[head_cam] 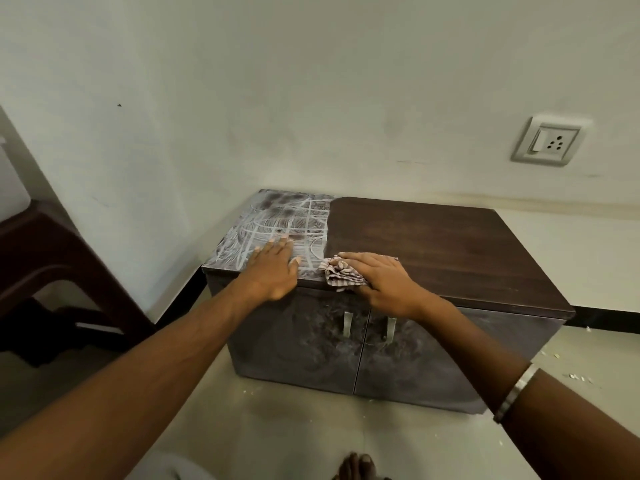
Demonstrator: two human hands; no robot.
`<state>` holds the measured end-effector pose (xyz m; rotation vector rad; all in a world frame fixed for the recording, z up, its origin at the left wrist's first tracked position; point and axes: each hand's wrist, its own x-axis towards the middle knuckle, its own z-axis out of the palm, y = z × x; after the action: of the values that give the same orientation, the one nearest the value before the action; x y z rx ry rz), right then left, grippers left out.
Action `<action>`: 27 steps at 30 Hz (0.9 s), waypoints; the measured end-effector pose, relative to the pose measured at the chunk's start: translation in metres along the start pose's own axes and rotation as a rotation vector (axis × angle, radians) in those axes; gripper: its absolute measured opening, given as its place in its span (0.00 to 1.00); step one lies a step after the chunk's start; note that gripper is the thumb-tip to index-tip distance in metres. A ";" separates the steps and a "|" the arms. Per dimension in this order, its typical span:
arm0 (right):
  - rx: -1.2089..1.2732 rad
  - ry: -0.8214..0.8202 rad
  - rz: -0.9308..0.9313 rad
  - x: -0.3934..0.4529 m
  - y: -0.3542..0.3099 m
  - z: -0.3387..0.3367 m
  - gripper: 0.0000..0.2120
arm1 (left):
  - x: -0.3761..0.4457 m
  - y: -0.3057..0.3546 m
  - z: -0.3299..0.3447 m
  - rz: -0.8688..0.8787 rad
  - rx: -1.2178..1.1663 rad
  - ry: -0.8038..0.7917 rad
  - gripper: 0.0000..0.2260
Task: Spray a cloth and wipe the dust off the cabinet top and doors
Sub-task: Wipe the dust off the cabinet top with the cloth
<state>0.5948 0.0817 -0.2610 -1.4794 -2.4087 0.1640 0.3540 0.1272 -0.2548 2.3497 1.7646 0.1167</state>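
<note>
left hand (273, 268) flat, fingers straight, on dusty left part of cabinet top (433, 244). right hand (384, 280) presses crumpled cloth (341, 273) at front edge, fingers look straight. doors (346, 355) dusty. dark stool (52, 268) left, wall socket (549, 142) right, crumbs (578, 377) on floor.

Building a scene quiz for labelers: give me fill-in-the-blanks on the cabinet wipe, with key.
1. The checked cloth lies under the ____ hand.
2. The left hand rests flat on the ____ part of the dark brown wooden cabinet top.
3. The two dusty cabinet doors are ____.
4. The white wall socket is to the cabinet's ____.

Missing words: right; dusty; closed; right
</note>
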 end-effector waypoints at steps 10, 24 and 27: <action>0.025 0.006 -0.048 0.011 -0.029 0.009 0.24 | -0.003 -0.013 -0.001 -0.021 0.031 -0.005 0.26; 0.048 -0.007 -0.070 0.029 -0.043 0.017 0.25 | -0.011 -0.031 -0.008 -0.046 0.029 0.021 0.25; 0.025 -0.030 0.013 0.041 -0.045 0.015 0.26 | -0.012 -0.036 -0.009 -0.050 0.035 0.020 0.26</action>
<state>0.5346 0.0982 -0.2556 -1.4923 -2.4124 0.2198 0.3147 0.1269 -0.2525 2.3342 1.8476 0.1025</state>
